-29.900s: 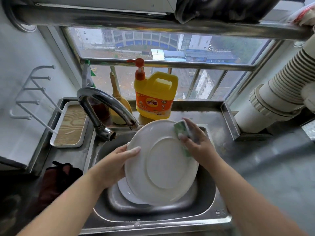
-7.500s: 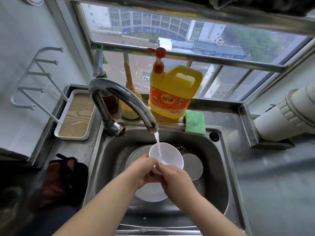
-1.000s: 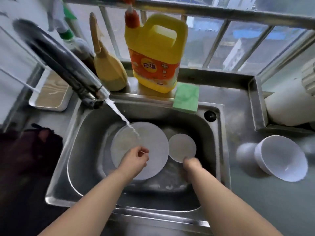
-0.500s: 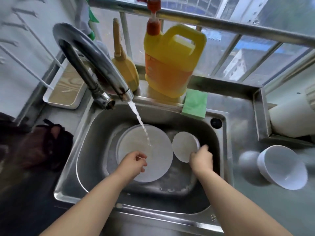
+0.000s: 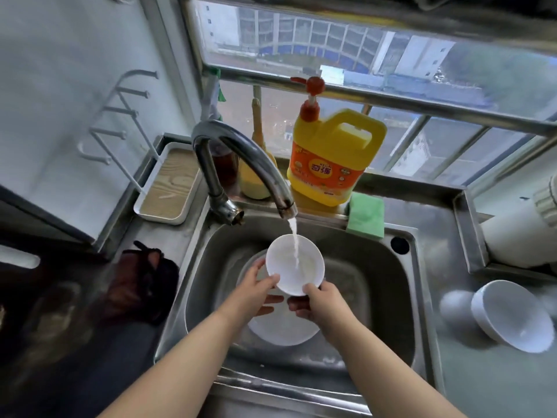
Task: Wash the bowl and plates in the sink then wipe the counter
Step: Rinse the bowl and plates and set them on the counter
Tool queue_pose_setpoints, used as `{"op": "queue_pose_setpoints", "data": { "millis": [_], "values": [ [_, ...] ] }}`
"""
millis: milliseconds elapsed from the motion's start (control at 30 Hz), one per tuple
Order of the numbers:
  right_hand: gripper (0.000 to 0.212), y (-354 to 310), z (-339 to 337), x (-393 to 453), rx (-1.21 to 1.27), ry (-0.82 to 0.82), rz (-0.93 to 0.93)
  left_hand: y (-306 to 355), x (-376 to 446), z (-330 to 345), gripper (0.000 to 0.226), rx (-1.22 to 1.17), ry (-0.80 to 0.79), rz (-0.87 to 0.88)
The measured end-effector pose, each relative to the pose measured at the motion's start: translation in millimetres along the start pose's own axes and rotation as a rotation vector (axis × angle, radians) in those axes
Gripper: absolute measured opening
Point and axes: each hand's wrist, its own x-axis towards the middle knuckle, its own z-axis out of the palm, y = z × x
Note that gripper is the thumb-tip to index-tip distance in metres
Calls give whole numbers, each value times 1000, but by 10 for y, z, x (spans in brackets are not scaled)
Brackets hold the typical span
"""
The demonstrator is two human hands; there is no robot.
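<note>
Both hands hold a small white plate (image 5: pixel 294 263) above the steel sink (image 5: pixel 391 285), under water running from the faucet (image 5: pixel 241 158). Left hand (image 5: pixel 256 292) grips its left edge w/ thumb on the rim; right hand (image 5: pixel 321 301) pinches the lower rim. A larger white plate (image 5: pixel 283 330) lies on the sink bottom below. A white bowl (image 5: pixel 512 316) sits tilted on the surface at right. Yellow detergent jug (image 5: pixel 330 159) & green sponge (image 5: pixel 366 215) stand behind the sink.
</note>
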Motion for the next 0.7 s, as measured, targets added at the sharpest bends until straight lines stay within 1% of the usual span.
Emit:
{"op": "queue_pose_setpoints", "data": {
  "millis": [67, 100, 133, 167, 200, 233, 267, 300, 367, 400, 467, 500, 567, 600, 667, 700],
  "values": [
    [28, -8, 60, -13, -95, -26, -18, -10, 20, -32, 45, -102, 2, 8],
    [34, 1, 66, -17, -187, -9, -42, 2, 23, -52, 47, -138, 3, 11],
    [41, 9, 44, -23, -338, 48, -90, 20, 24, -79, 47, -162, 7, 12],
    [47, 20, 4, -30, -554, 156, -181, 49, 23, -104, 47, -174, 8, 4],
    [51, 46, -40, -31, -771, 289, -316, 70, 29, -132, 47, -178, 8, -9],
    [51, 74, -66, -43, -928, 388, -491, 81, 52, -161, 47, -171, 8, -22],
    [48, 88, -67, -63, -1024, 405, -666, 92, 74, -187, 47, -156, 11, -30],
    [43, 110, -48, -59, -1097, 360, -814, 108, 81, -211, 47, -125, 13, -36],
    [38, 199, -9, 9, -1237, 268, -1023, 145, 107, -245, 47, -80, 9, -47],
    [38, 230, -8, 57, -1297, 237, -1087, 180, 109, -258, 47, -78, -4, -61],
    [30, 213, -65, 129, -1335, 203, -1135, 274, 73, -276, 45, -62, -42, -96],
    [24, 191, -104, 148, -1323, 208, -1155, 304, 73, -276, 44, -36, -48, -103],
    [16, 158, -100, 143, -1266, 260, -1165, 306, 92, -213, 45, -29, -21, -62],
    [15, 141, -35, 119, -1218, 293, -1144, 291, 90, -136, 49, -58, -9, -38],
    [20, 125, 110, 74, -1146, 310, -1108, 244, 67, 60, 55, -184, -8, -24],
    [22, 131, 126, 78, -1151, 315, -1134, 237, 60, 116, 57, -227, -7, -27]
  ]
}}
